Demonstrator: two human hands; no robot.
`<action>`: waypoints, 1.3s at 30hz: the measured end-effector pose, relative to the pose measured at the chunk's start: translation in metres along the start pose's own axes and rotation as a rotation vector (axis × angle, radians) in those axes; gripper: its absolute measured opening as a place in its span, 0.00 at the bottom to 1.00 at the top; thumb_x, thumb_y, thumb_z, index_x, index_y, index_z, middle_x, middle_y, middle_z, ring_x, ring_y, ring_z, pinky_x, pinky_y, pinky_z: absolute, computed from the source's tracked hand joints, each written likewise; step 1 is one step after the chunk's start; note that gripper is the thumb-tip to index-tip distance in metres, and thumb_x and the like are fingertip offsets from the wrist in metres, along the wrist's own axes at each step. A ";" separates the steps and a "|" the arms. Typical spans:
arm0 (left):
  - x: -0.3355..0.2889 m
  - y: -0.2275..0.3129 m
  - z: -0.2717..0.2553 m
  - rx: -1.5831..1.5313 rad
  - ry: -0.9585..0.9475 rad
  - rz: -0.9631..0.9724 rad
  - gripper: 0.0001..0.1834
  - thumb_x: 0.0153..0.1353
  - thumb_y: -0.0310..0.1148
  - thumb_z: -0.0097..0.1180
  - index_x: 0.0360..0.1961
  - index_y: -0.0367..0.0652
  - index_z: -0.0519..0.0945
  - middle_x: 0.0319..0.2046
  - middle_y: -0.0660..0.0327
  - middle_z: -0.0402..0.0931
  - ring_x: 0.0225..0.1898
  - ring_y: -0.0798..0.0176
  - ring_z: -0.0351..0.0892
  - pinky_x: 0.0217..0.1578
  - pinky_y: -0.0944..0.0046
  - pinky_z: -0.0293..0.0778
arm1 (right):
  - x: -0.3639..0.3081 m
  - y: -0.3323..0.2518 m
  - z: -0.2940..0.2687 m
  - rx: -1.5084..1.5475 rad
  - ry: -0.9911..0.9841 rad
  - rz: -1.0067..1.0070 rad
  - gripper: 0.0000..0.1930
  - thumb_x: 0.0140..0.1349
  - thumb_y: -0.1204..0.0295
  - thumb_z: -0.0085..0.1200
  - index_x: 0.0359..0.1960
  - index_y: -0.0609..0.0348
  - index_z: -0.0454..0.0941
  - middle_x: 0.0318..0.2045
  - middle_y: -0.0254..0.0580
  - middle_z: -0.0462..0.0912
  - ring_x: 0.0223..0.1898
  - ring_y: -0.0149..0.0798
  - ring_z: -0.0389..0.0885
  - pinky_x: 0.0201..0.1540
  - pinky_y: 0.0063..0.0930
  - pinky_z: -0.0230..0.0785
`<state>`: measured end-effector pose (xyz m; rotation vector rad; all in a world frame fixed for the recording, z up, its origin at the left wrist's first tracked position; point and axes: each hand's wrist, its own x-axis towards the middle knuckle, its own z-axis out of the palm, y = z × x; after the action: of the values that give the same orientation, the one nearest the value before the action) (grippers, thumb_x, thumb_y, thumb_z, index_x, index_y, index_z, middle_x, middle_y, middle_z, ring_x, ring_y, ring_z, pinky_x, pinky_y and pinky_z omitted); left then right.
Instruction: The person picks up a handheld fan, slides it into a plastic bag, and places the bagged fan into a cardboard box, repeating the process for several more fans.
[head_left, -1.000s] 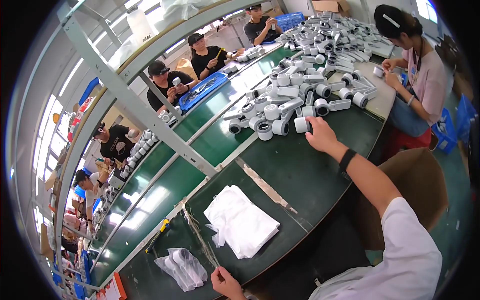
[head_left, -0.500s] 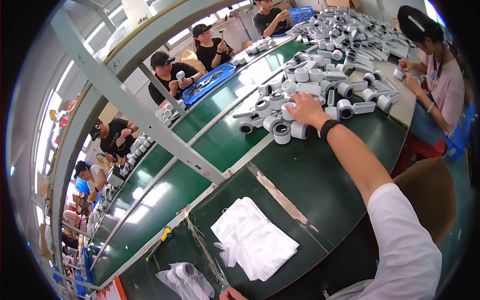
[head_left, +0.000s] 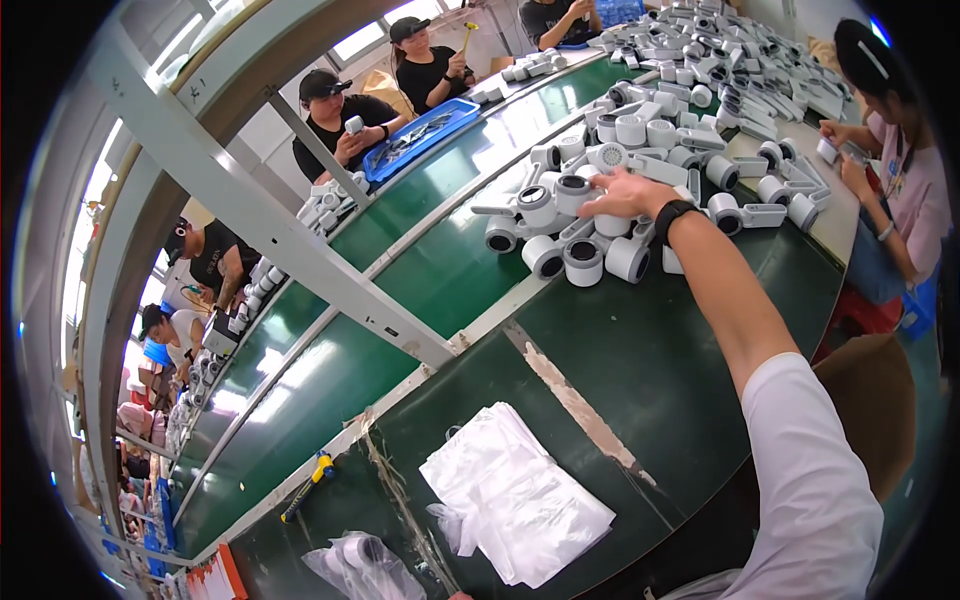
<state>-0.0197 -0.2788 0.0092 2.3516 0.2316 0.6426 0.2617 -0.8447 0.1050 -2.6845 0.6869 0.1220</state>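
A worker's right hand (head_left: 632, 195), a dark band (head_left: 676, 215) at the wrist, lies over the near side of a heap of grey-and-white pieces (head_left: 720, 85), its fingers extended and touching the parts; whether it has closed around one cannot be told from this angle. Just left of the fingertips sits a round head with a dark ring (head_left: 574, 192), while more heads stand just below the palm, nearest the worker, on the dark green tabletop (head_left: 690, 350). The parts lie crossed and leaning on one another, so a sound grip would likely take one round head with thumb and fingers on opposite sides, check that its handle is free of its neighbors, and lift straight up rather than drag. Pieces at the heap's near edge, below the hand, look the least burdened. Well back from the grip, toward the worker and to the left, lies a stack of white plastic bags (head_left: 515, 490), with a clear-bagged bundle (head_left: 365, 568) farther left. Only a sliver of the left hand (head_left: 459, 596) shows at the lower edge, its hold impossible to judge. Right of the grip, a seated co-worker (head_left: 905, 190) handles a similar piece.
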 end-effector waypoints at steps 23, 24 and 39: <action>0.002 -0.011 0.015 -0.288 0.110 0.082 0.06 0.60 0.26 0.58 0.30 0.32 0.78 0.24 0.60 0.75 0.24 0.68 0.72 0.25 0.68 0.68 | -0.098 -0.037 0.079 0.202 0.216 -0.119 0.23 0.54 0.61 0.57 0.54 0.47 0.77 0.58 0.48 0.69 0.60 0.53 0.68 0.62 0.51 0.63; 0.002 -0.010 0.013 -0.272 0.112 0.103 0.06 0.60 0.26 0.58 0.29 0.32 0.78 0.24 0.60 0.75 0.24 0.68 0.72 0.25 0.68 0.68 | -0.106 -0.043 0.081 0.201 0.208 -0.130 0.23 0.54 0.61 0.57 0.54 0.47 0.77 0.58 0.48 0.69 0.60 0.53 0.68 0.62 0.51 0.63; 0.008 0.074 -0.014 -0.360 -0.174 0.508 0.09 0.57 0.25 0.60 0.39 0.37 0.80 0.34 0.56 0.79 0.32 0.59 0.78 0.35 0.64 0.74 | -0.354 -0.055 0.131 1.585 -0.182 -0.331 0.14 0.72 0.69 0.40 0.56 0.57 0.60 0.33 0.44 0.76 0.21 0.36 0.80 0.21 0.29 0.74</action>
<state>-0.0203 -0.3246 0.0699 2.0977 -0.5340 0.6424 -0.0215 -0.5933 0.0619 -1.1812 0.0895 -0.1962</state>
